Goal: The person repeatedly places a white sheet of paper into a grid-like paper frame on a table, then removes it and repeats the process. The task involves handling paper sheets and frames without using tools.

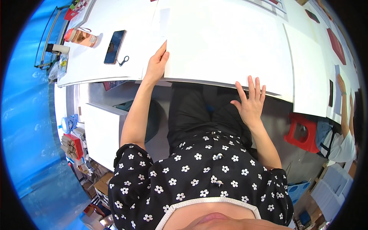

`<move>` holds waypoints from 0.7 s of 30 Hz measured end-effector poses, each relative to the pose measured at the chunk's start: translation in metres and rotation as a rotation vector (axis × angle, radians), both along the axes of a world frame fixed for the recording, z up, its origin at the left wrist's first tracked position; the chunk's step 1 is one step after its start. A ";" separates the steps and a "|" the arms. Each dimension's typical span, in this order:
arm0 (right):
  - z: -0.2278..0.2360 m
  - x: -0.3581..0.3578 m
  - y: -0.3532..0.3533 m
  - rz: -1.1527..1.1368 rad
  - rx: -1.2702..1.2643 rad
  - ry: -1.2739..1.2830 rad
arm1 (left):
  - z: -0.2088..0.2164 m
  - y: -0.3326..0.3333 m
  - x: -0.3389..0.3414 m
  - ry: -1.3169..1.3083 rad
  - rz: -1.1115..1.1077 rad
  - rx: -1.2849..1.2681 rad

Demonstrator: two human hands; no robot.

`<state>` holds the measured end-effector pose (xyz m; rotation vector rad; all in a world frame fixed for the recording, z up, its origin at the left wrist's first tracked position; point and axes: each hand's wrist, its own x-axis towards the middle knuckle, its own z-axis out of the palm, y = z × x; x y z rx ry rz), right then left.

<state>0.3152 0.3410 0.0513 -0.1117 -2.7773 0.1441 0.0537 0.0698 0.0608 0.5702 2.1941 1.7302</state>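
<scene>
A large white sheet [226,42] lies on the white table [103,23] in front of me. My left hand [157,65] rests on the sheet's left edge, fingers together and pointing away from me, the thumb side against the paper. My right hand [251,101] lies flat at the sheet's near edge with its fingers spread, palm down, gripping nothing. Both forearms come up from my black flowered top at the bottom of the view.
A dark phone [114,46], a small key ring [123,60] and a pink bottle [81,37] lie at the table's left. A second white board [308,76] adjoins on the right. Below are a red stool [303,132], a white cabinet [101,132], and another person [345,115] at right.
</scene>
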 end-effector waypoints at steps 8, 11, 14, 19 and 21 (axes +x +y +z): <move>-0.002 0.002 -0.002 0.002 -0.017 -0.009 | -0.007 -0.002 0.000 0.238 -0.029 -0.143; -0.002 0.004 0.000 -0.021 -0.040 -0.044 | -0.019 -0.003 -0.005 0.353 -0.017 -0.246; 0.000 0.001 0.001 0.001 -0.053 -0.085 | -0.054 -0.023 -0.021 0.412 -0.036 -0.330; 0.022 0.006 0.012 0.028 -0.161 -0.001 | -0.024 -0.008 -0.013 0.412 -0.081 -0.346; 0.026 0.009 0.020 -0.082 -0.214 0.032 | -0.020 -0.010 -0.014 0.388 -0.097 -0.350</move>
